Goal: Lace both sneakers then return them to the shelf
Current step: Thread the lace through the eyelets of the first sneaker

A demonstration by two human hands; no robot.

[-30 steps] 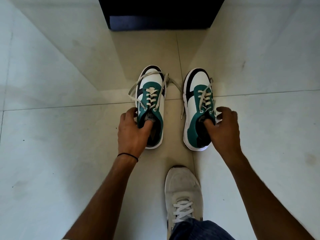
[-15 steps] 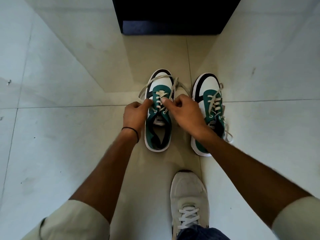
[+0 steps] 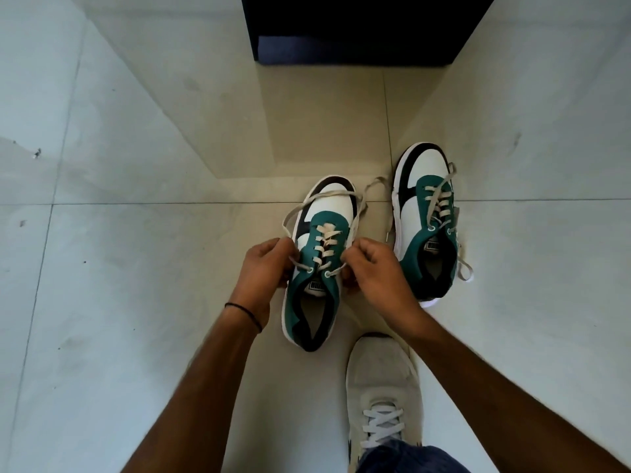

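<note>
Flanking the left sneaker [image 3: 316, 264], the left hand [image 3: 264, 268] and right hand [image 3: 374, 268] each pinch a lace end [image 3: 300, 266] by the top eyelets, fingers curled shut on it. The shoe's long axis runs straight away from the person, toe far, heel near, so the likely tightening pull goes outward to either side. The right sneaker [image 3: 428, 220] sits just beside the right hand, laces loose. Both rest on a pale tiled floor [image 3: 136, 285]; a dark shelf unit [image 3: 358, 29] stands well ahead.
</note>
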